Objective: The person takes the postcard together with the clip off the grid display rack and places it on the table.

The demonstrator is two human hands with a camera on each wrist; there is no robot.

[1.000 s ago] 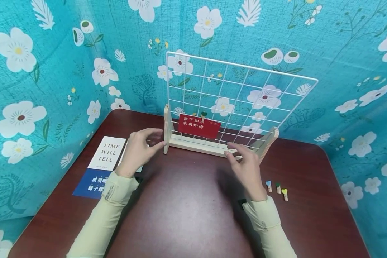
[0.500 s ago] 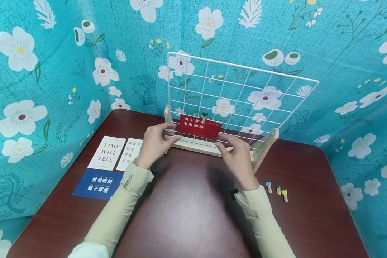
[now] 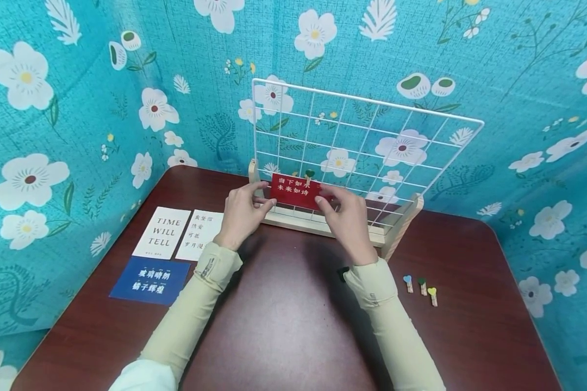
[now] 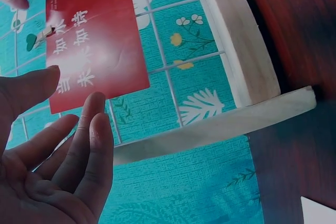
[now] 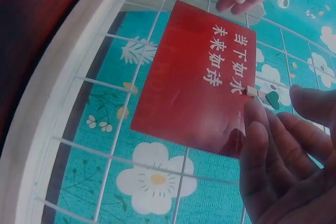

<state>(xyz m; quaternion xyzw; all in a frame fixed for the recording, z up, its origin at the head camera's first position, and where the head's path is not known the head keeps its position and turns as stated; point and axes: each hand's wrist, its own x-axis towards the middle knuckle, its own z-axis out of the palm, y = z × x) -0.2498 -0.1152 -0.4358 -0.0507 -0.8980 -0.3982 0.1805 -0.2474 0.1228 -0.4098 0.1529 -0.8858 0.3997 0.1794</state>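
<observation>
A red card point(image 3: 293, 196) with white writing hangs on the white wire grid point(image 3: 357, 99), held at its top edge by a small wooden clip with a green heart point(image 3: 310, 175). My left hand point(image 3: 243, 212) is at the card's left edge, thumb and fingers apart in the left wrist view. My right hand point(image 3: 348, 220) overlaps the card's right end in the head view. In the right wrist view its fingertips point(image 5: 256, 135) lie over a corner of the card, with the thumb spread away from them.
The grid stands on a pale wooden base with wooden side feet point(image 3: 402, 225). Two white cards point(image 3: 161, 233) and a blue card point(image 3: 149, 279) lie on the dark table at left. Several heart clips point(image 3: 423, 286) lie at right. Blue floral cloth point(image 3: 200, 65) hangs behind.
Both hands have moved inward to the two ends of the red card: the left one went right, the right one left. The card and clip look unmoved.
</observation>
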